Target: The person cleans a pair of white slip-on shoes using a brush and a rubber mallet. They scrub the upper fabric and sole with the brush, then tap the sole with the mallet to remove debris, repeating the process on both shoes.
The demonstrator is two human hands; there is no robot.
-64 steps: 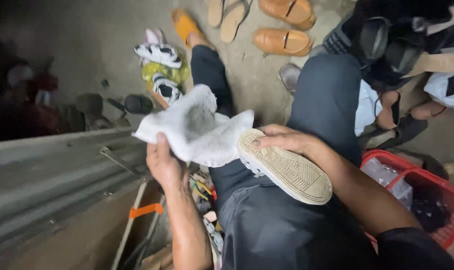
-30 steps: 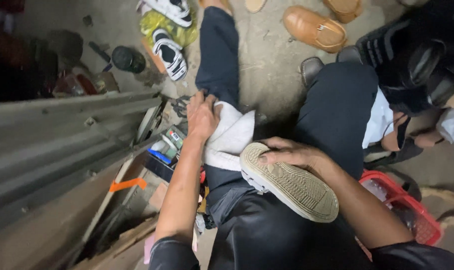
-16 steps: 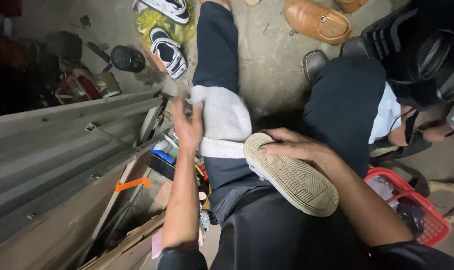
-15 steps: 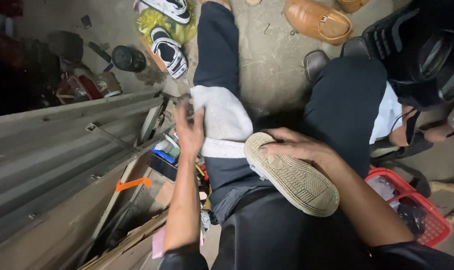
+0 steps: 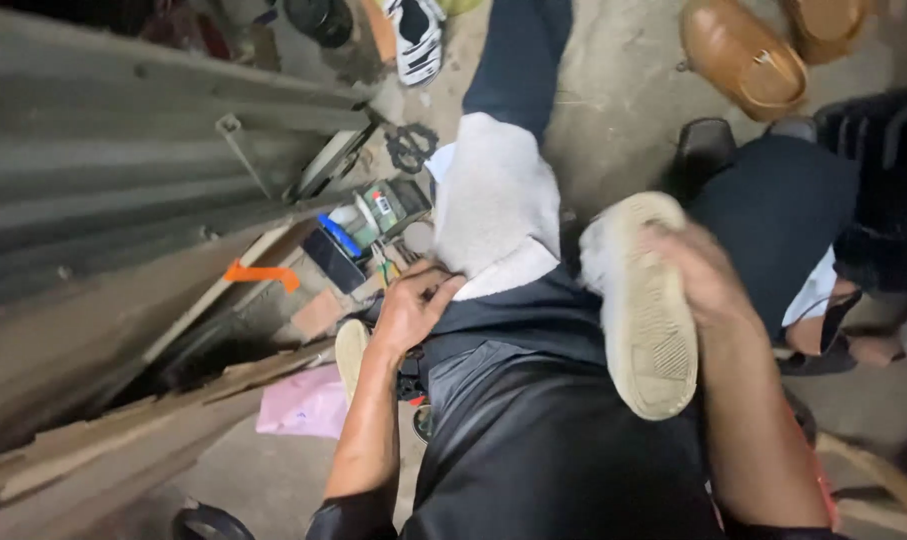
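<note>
A white cloth point(image 5: 495, 205) lies draped over my left thigh, which is in dark trousers. My left hand point(image 5: 410, 310) rests at the cloth's near edge, fingers curled on the edge of my lap, beside a clutter of small bottles and tools point(image 5: 368, 225). My right hand point(image 5: 701, 275) grips a white shoe point(image 5: 641, 305), sole up and facing me, over my lap. The shoe's pale ridged sole hides its upper.
Corrugated metal sheeting point(image 5: 123, 170) and wooden planks point(image 5: 113, 440) close in the left. A pink sheet point(image 5: 308, 405) lies on the floor below. Tan leather shoes point(image 5: 743, 55) and a black-and-white sandal point(image 5: 413, 35) sit on the concrete ahead. Dark footwear point(image 5: 883, 170) is piled on the right.
My left hand laid the cloth over my thigh, then slid back toward me to its near edge. The view tilted down and closer. My right hand kept hold of the shoe.
</note>
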